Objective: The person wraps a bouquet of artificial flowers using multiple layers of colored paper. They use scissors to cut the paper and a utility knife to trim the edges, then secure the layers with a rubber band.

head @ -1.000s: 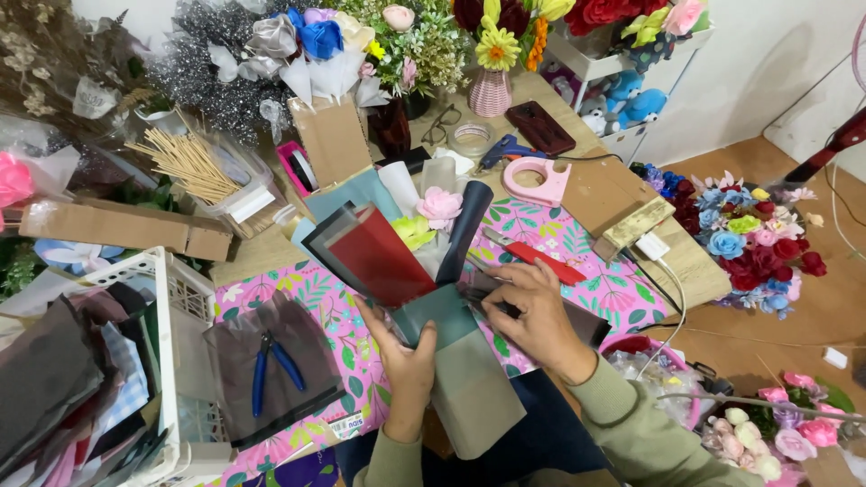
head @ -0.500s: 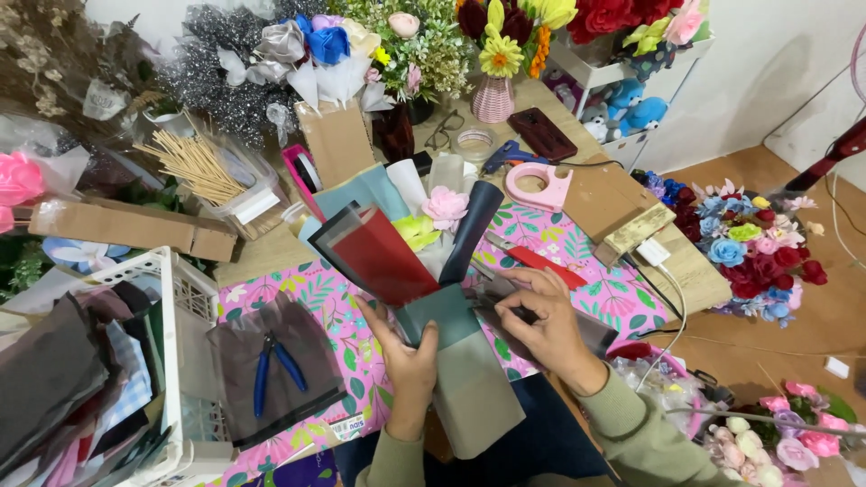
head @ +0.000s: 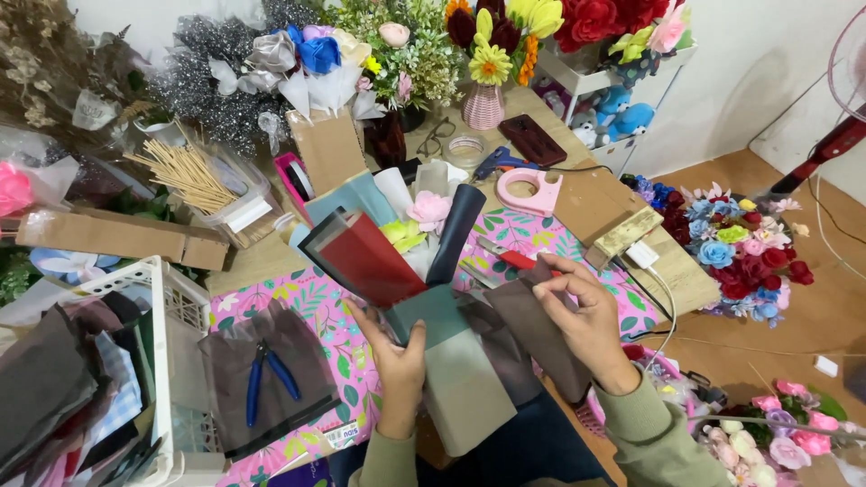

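From above, through the camera on the person's head, I see two hands over a messy craft table. The left hand (head: 403, 359) is closed around a paper bouquet (head: 424, 298), gripping it low down where the grey-green wrapping narrows. The bouquet stands tilted over a pink flowered cloth (head: 311, 316), just in front of the person. Dark red paper (head: 374, 261), a black rolled sheet (head: 456, 234) and a small pink paper rose (head: 428, 209) poke out of its top. The right hand (head: 586, 325) pinches a floppy brown sheet (head: 532, 329) between thumb and fingers, right beside the bouquet and touching its side. Blue pliers (head: 269, 377) lie on dark netting to the left, next to a white basket (head: 171, 361) full of paper. A pink tape holder (head: 532, 191) sits further back, near a blue glue gun (head: 501, 162) and a pink vase (head: 484, 106) of flowers. A tub of wooden sticks (head: 185, 176) is at the back left. I think the brown sheet could tear or crumple, because it is thin and held only by one edge. The bouquet could also slip or fan open if the left hand loosens, since the layers look loose. A wide elbow move could knock the vase, because the table is so crowded.
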